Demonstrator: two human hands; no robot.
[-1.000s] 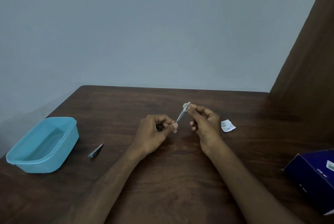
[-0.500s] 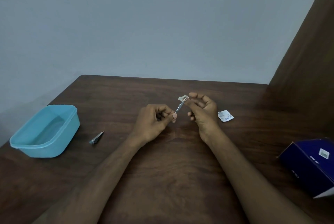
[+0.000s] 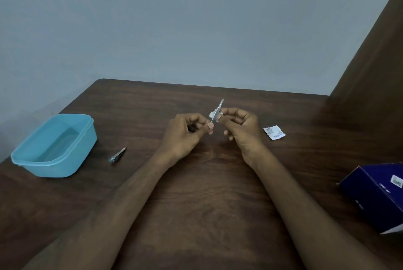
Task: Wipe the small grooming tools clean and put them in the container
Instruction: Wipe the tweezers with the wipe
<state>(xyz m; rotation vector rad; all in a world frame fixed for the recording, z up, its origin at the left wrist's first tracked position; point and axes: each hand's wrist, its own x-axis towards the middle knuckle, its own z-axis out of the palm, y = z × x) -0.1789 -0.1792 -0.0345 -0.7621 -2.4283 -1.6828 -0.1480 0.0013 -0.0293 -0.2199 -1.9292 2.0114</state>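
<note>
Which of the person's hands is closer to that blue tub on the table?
The left. The left hand is mid-table, with the nail clipper lying between it and the blue tub; the right hand is farther over, beyond the left.

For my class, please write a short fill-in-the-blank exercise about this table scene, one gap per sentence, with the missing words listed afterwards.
1. The left hand pinches the lower end of the thin metal tool, while the right hand holds a small white ____ against it.
2. The nail clipper lies on the table just to the right of the ____ container.
3. The torn white sachet lies beside the ____ hand.

Missing words: wipe; blue; right
</note>
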